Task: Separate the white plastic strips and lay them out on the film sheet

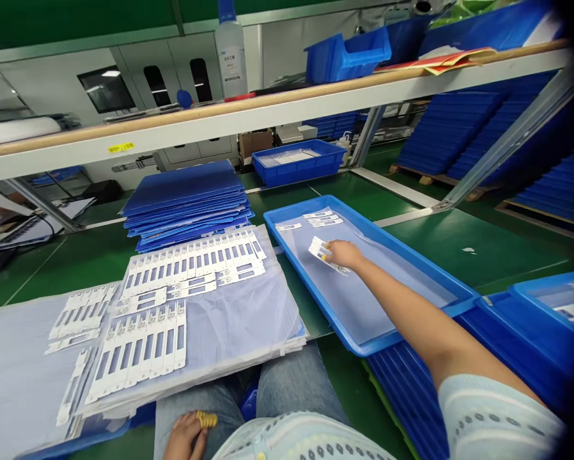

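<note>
My right hand (344,253) reaches into a shallow blue plastic tray (316,220) lined with a pale sheet, and its fingers grip a small white perforated strip (319,251) against the lining. Several similar small strips (321,218) lie near the tray's far end. My left hand (184,436) rests low on my jeans-clad thigh (291,377), curled around a yellow ribbed object (206,419). To the left, long white slotted strips (138,350) lie on a translucent plastic sheet (248,319) atop a stack.
A stack of blue corrugated sheets (186,204) lies beyond the white strips. A long shelf (124,131) crosses above, holding a bottle and blue bins. Another blue tray (296,160) sits on the green floor, with stacked blue sheets (445,134) on pallets at right.
</note>
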### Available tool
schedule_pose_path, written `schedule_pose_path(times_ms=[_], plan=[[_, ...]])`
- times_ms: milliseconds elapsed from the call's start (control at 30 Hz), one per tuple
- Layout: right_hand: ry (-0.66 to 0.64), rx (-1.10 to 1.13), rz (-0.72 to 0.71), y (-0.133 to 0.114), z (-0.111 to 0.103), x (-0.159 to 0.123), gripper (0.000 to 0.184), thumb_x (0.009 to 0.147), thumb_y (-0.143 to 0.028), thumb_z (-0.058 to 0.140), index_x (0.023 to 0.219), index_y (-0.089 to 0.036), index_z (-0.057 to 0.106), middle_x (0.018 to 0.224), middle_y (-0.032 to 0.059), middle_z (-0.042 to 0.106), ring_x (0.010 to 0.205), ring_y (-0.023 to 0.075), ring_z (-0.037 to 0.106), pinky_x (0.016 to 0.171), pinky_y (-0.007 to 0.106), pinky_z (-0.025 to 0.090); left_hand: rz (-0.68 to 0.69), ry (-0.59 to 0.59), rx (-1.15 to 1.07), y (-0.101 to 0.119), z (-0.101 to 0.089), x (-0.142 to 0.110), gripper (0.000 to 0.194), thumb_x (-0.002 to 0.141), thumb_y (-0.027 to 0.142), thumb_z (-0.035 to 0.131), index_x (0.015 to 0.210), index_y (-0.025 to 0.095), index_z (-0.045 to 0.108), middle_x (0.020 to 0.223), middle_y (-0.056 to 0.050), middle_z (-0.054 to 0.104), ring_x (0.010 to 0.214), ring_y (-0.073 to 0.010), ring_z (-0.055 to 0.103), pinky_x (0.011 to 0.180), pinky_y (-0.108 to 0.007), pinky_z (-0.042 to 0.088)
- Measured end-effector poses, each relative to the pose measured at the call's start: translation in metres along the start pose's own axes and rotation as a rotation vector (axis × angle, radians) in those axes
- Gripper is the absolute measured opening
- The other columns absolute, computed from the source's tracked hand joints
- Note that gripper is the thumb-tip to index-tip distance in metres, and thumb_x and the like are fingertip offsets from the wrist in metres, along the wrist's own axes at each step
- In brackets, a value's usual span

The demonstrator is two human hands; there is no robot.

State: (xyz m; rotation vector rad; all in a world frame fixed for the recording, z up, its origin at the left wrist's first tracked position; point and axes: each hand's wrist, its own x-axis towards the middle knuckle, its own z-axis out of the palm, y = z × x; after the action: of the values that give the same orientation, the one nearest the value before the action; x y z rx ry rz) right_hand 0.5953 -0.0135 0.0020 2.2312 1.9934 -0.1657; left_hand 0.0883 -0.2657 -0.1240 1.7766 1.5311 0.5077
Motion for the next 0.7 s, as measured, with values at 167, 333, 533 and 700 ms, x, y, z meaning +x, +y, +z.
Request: schedule_pose_path(times_ms=[167, 333, 533, 700], plan=[[0.177, 0.04, -0.25, -0.044, -0.058, -0.059, 0.044, 0.083, -0.034, 0.062, 0.124, -0.019, 0.057, 0.116, 0.0108, 0.063, 0.11, 0.0264, 0.053, 0.095, 0.034, 0.035, -0.102, -0.262, -0.514, 0.078, -0.014, 0.009, 0.042, 0.084, 0.052, 0.052, 0.118, 0.031, 0.064, 0.121, -0.006, 0.066, 0.11, -0.027, 0.062, 0.099, -0.043, 0.045], [0.286, 0.041, -1.117, -0.13, -0.09, -0.156, 0.032, 0.087, -0.042, 0.058, 0.114, -0.027, 0.062, 0.102, 0.0083, 0.066, 0.093, 0.0241, 0.057, 0.085, 0.037, 0.038, -0.168, -0.747, -1.256, 0.175, -0.04, 0.038, 0.064, 0.087, 0.063, 0.041, 0.129, 0.017, 0.054, 0.126, -0.018, 0.06, 0.105, -0.0307, 0.063, 0.084, -0.046, 0.049], [0.425, -0.28, -1.733, -0.202, -0.073, -0.23, 0.015, 0.088, -0.023, 0.054, 0.085, -0.023, 0.069, 0.076, 0.0051, 0.063, 0.075, 0.0207, 0.054, 0.071, 0.036, 0.04, -0.338, -0.864, -1.542, 0.185, -0.036, 0.047, 0.046, 0.091, 0.051, 0.037, 0.094, 0.011, 0.061, 0.059, 0.0, 0.059, 0.056, -0.0163, 0.06, 0.073, -0.038, 0.049], [0.449, -0.249, -1.711, -0.206, -0.077, -0.24, 0.012, 0.083, -0.018, 0.06, 0.074, -0.021, 0.067, 0.075, 0.0042, 0.062, 0.074, 0.0191, 0.054, 0.066, 0.034, 0.04, -0.321, -0.705, -1.601, 0.174, -0.04, 0.024, 0.024, 0.085, 0.026, 0.049, 0.094, 0.008, 0.062, 0.066, -0.006, 0.065, 0.064, -0.0194, 0.064, 0.08, -0.037, 0.048]])
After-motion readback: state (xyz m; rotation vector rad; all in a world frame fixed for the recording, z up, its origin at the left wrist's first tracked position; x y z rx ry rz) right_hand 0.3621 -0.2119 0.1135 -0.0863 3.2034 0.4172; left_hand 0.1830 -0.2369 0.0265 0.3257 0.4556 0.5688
